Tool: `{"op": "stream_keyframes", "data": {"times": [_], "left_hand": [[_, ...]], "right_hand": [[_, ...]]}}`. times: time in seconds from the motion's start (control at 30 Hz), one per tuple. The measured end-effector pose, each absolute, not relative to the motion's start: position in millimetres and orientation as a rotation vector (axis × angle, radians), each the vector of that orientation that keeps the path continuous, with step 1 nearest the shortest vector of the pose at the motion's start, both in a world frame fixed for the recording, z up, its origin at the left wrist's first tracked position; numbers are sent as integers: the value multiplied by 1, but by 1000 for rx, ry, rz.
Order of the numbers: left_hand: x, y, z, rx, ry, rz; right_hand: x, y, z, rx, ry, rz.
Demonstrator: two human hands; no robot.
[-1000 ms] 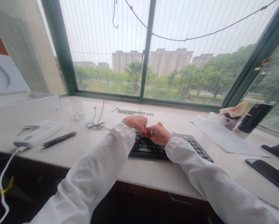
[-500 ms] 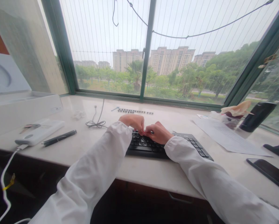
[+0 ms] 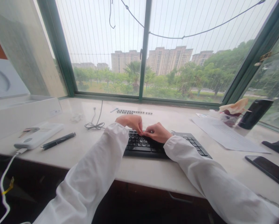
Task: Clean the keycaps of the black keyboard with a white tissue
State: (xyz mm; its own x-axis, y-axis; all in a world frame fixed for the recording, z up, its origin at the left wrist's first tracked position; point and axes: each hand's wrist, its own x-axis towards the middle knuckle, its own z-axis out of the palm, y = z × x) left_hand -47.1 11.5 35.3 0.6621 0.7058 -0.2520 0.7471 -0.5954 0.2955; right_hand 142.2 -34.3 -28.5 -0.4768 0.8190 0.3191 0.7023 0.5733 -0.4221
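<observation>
A black keyboard (image 3: pixel 139 148) lies near the front of the white counter, with several bare key positions showing on its left half. Over its upper middle, my left hand (image 3: pixel 132 122) points down with thumb and fingers pinched together. My right hand (image 3: pixel 158 132) rests on the keys from the right, its fingertips closed and meeting those of the left. Whatever sits between the fingertips is too small to make out. Behind the hands, small keycaps (image 3: pixel 134 112) stand in rows beside a small blue tool (image 3: pixel 114 109).
On the left are a coiled cable (image 3: pixel 94 125), a black pen (image 3: pixel 58 141), a white power bank (image 3: pixel 39 136) with a cord, and a white box (image 3: pixel 25 112). Paper (image 3: pixel 228 133), a phone (image 3: pixel 270 169) and a black upright object (image 3: pixel 255 114) lie to the right. A window backs the counter.
My left hand has shifted slightly left and the fingertips sit a little differently, uncovering more keys below them. The whole view has moved slightly.
</observation>
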Motion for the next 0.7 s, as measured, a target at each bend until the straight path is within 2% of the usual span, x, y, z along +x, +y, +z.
{"op": "stream_keyframes", "data": {"times": [0.7], "left_hand": [[-50,19,31,2492,1061,-105]], "right_hand": [[140,-36,-27,-1228,-2337,199]]}}
